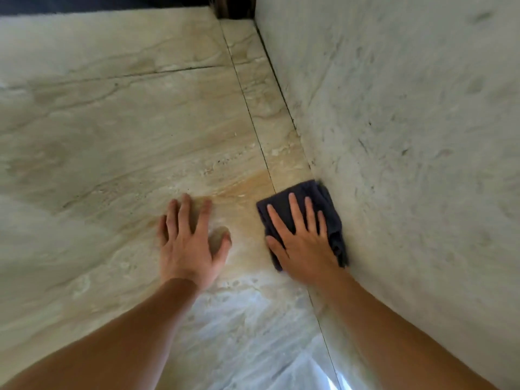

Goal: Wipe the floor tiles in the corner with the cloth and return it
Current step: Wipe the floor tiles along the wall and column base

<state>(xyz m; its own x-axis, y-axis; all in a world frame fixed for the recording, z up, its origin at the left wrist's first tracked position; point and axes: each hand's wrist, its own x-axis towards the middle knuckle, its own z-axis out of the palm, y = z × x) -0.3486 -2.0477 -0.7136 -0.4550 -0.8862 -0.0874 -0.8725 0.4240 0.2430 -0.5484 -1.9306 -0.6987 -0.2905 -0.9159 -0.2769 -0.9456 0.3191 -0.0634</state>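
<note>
We look down on glossy beige marble-patterned floor tiles [118, 130] that meet a rough, pale grey plastered wall [408, 136] on the right. A dark grout line [254, 128] runs away from us, parallel to the wall, leaving a narrow strip of tile between line and wall.

Our right hand [302, 243] lies flat, palm down, on a folded dark navy cloth [302, 194]. Its fingers [294, 211] are spread and straight, pressing the cloth to the floor rather than curling round it. The cloth sits on the narrow strip at the foot of the wall, its right edge touching the wall and its left edge reaching across the grout line onto the wider tile. Bunched folds of it show along the wall side of the hand.

Our left hand [188, 243] rests palm down on the bare tile, just left of the cloth and apart from it, its fingers open and spread, holding nothing. It lies on a patch of tile with an orange-brown tint [244, 184] that stretches toward the grout line.

Both bare forearms reach in from the bottom edge. A bright glare [332, 375] shines on the floor near the lower edge, between them.
</note>
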